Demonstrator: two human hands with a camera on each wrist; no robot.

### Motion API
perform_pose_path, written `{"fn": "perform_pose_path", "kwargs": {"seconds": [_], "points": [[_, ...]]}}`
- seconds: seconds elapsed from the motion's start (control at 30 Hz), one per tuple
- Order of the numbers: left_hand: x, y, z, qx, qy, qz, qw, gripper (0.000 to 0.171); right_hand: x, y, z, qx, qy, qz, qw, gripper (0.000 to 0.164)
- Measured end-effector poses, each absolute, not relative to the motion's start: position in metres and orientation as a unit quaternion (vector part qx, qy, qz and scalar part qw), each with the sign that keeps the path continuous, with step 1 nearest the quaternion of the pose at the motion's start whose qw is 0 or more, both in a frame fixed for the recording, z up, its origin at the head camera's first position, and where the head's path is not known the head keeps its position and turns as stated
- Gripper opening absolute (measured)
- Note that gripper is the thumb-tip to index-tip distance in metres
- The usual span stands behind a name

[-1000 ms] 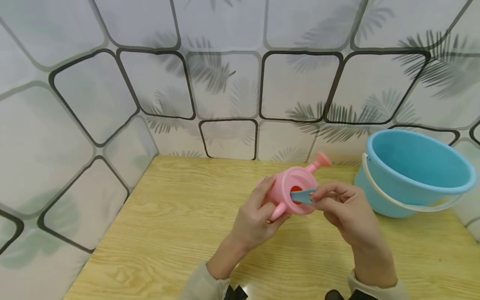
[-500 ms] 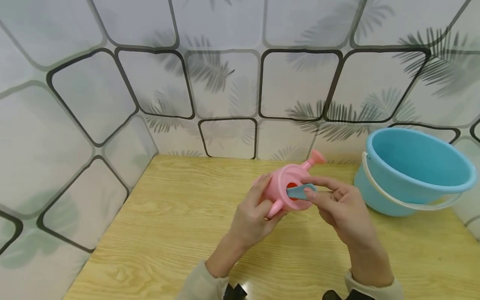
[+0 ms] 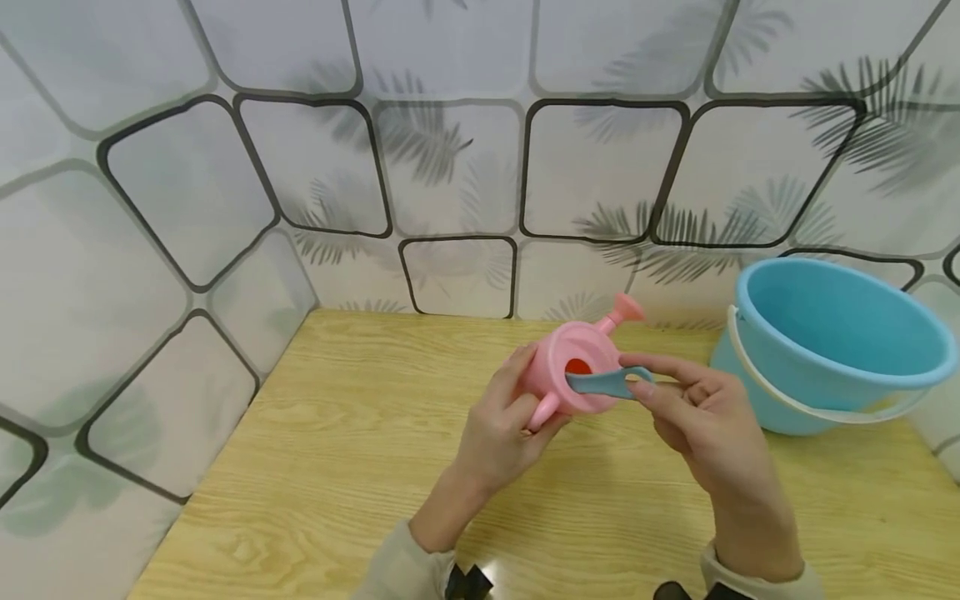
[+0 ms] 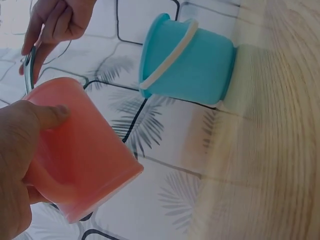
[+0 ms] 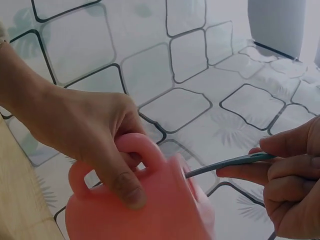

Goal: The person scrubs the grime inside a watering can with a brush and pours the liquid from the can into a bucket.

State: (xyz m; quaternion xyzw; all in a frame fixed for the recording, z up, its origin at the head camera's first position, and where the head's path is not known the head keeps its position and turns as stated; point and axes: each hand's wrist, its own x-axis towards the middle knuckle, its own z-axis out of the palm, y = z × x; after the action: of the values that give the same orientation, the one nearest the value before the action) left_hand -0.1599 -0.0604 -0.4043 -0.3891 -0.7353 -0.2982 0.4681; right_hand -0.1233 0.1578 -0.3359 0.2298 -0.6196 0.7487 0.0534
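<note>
A pink toy watering can (image 3: 536,377) is held up over the table in my left hand (image 3: 487,437), tilted so its top opening shows. In the right wrist view the left thumb (image 5: 131,192) presses along the can's side below its looped handle (image 5: 142,147). My right hand (image 3: 716,429) pinches a flat blue plastic piece (image 3: 603,383) by its ring-shaped end. The narrow other end of the blue piece goes into the can's opening and is hidden there. Something red (image 3: 577,367) shows inside the opening. The can's pink sprinkler spout (image 3: 624,310) points to the back right.
A light blue bucket (image 3: 795,367) with a white handle (image 3: 787,400) stands at the right of the wood-grain table (image 3: 322,467). Patterned wall covering (image 3: 465,167) rises behind and at the left.
The watering can has shifted slightly left. More of the blue piece shows outside the opening, its ring end now visible between the right fingers. The right hand has moved a little to the right.
</note>
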Motion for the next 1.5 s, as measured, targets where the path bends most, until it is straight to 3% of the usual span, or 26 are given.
{"fn": "perform_pose_path", "kwargs": {"seconds": [0.67,0.9,1.1,1.33,1.5], "points": [[-0.160,-0.057,-0.405,-0.397,-0.726,-0.294,0.478,0.036,-0.128,0.148,-0.341,0.213,-0.633,0.743,0.045,0.028],[-0.166,-0.064,-0.408,-0.393,-0.733,-0.296,0.470,0.042,-0.125,0.160,-0.341,0.222,-0.579,0.782,0.063,0.034],[-0.164,-0.063,-0.408,-0.412,-0.720,-0.286,0.480,0.039,-0.127,0.152,-0.341,0.242,-0.639,0.729,0.043,0.029],[-0.166,-0.064,-0.408,-0.401,-0.721,-0.307,0.474,0.041,-0.123,0.154,-0.337,0.226,-0.613,0.753,0.078,0.029],[-0.165,-0.063,-0.407,-0.405,-0.710,-0.311,0.485,0.039,-0.127,0.148,-0.338,0.230,-0.622,0.747,0.052,0.027]]}}
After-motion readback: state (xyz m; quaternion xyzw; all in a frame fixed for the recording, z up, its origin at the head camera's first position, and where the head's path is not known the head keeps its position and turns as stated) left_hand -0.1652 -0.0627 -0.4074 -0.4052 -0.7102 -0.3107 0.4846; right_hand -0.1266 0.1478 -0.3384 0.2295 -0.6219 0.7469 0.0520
